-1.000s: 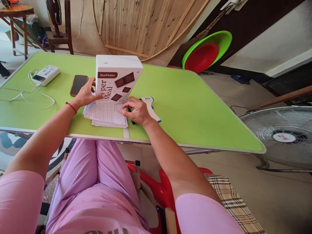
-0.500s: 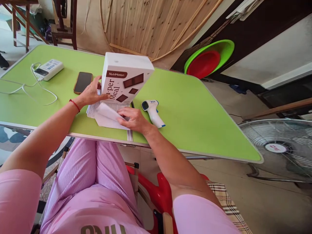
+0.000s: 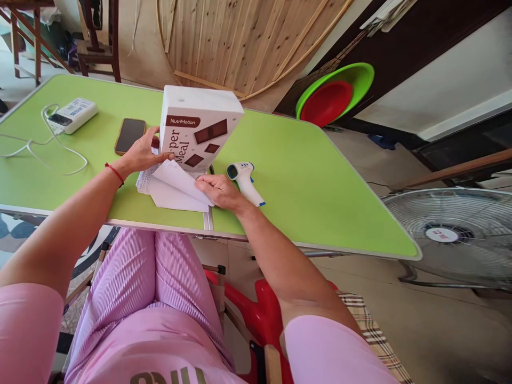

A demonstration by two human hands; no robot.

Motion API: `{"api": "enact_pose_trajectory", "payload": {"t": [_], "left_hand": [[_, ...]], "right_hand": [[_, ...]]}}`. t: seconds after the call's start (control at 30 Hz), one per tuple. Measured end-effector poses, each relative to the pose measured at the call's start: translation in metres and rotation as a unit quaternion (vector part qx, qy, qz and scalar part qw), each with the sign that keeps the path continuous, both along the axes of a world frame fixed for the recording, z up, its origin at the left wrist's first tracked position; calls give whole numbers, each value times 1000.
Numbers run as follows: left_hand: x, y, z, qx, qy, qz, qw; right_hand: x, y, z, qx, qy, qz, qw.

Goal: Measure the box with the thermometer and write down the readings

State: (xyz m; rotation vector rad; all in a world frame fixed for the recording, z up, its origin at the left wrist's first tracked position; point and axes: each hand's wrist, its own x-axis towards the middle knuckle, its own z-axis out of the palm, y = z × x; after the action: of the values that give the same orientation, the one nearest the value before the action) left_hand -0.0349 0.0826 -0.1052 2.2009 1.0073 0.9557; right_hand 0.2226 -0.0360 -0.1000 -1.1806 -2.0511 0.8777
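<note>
A white box [image 3: 214,128] with brown "NutriMotion" lettering stands on the green table, slightly tilted in view. My left hand [image 3: 138,153] grips its left edge, thumb on the printed front and the other fingers partly hidden behind the side. Below the box lie printed sheets [image 3: 144,180], partly covered. A blank white sheet of paper [image 3: 182,184] is folded over on itself in front of the box. Its right corner is pinched in the closed fingers of my right hand [image 3: 220,191]. Just right of that hand lies a white infrared thermometer [image 3: 246,184].
A phone [image 3: 130,136] and a white power bank [image 3: 78,114] with a cable lie at the left of the green table [image 3: 304,176]. A floor fan [image 3: 444,234] stands off its right edge. Green and red basins [image 3: 328,101] lean behind it.
My right hand has closed on the sheet's corner and lifted it, so the paper now folds over more. The left hand still holds the box. The whole view has shifted slightly.
</note>
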Motion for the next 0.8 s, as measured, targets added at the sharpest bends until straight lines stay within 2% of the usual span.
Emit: {"api": "enact_pose_trajectory", "payload": {"t": [0.3, 0.63, 0.7, 0.8], "left_hand": [[-1, -1, 4, -5, 21, 12, 1000], [-1, -2, 3, -15, -4, 2, 1000], [-2, -2, 3, -10, -7, -6, 1000], [-3, -2, 3, 1, -1, -7, 1000]], "right_hand": [[0, 0, 0, 1, 0, 5, 1000], [1, -1, -4, 9, -16, 4, 1000], [-1, -3, -7, 42, -34, 10, 998], [-8, -8, -11, 150, -98, 48, 983]]}}
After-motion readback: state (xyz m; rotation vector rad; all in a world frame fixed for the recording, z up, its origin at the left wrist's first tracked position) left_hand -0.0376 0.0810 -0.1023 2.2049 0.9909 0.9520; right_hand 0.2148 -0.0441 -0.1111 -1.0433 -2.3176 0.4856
